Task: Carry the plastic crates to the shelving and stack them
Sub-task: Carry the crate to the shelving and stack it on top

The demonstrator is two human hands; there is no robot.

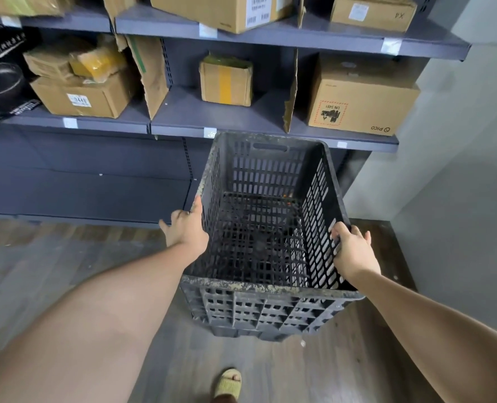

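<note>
Bare forearms [96,301] — and one foot [225,398] in a pale yellowish, thick-strapped open-toe slipper [227,383].

One black crate [264,228] is showing here with two hands on it, the left hand [187,229] and the right hand [354,251]. Just above the black crate two cardboard boxes are sitting, a small taped box [226,81] and a bigger printed box [360,100]. Below it one sandalled foot [228,383] is peeking in.
</note>
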